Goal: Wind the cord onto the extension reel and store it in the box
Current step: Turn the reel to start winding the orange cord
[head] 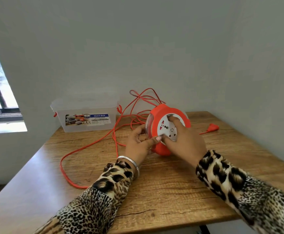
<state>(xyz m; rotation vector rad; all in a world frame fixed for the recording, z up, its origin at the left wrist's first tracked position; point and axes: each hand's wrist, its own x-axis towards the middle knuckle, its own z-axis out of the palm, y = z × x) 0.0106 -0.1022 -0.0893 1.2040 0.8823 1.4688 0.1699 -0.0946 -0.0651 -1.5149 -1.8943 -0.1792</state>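
The right hand [184,142] hides part of the reel's [168,115] face.

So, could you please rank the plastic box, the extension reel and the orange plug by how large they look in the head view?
1. Plastic box, largest.
2. Extension reel, held up on edge by both hands; it sits nearer the camera, so the gap to the box is unsure.
3. Orange plug, plainly smallest.

"MULTI-BOX" label [88,119] on box [87,114]
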